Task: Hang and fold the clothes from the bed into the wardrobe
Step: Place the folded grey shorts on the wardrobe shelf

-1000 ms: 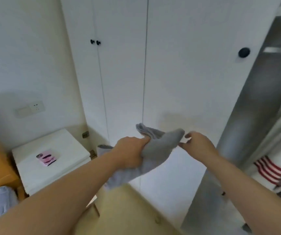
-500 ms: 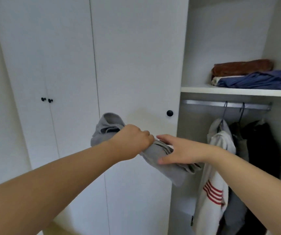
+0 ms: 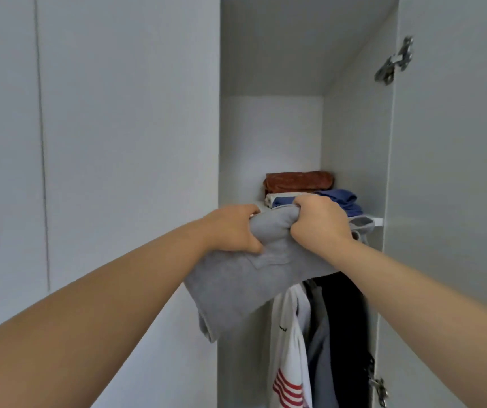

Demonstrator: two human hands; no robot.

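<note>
Both hands have risen to the wardrobe shelf (image 3: pixel 376 221); left hand (image 3: pixel 232 229) and right hand (image 3: pixel 318 222) clutch the folded grey garment (image 3: pixel 245 281), its bulk hanging below them.

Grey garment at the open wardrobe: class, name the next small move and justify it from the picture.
Probably slide the grey garment forward onto the shelf, left of the folded clothes. The left hand and right hand hold it bunched at shelf height, and bare shelf shows beside them.
</note>
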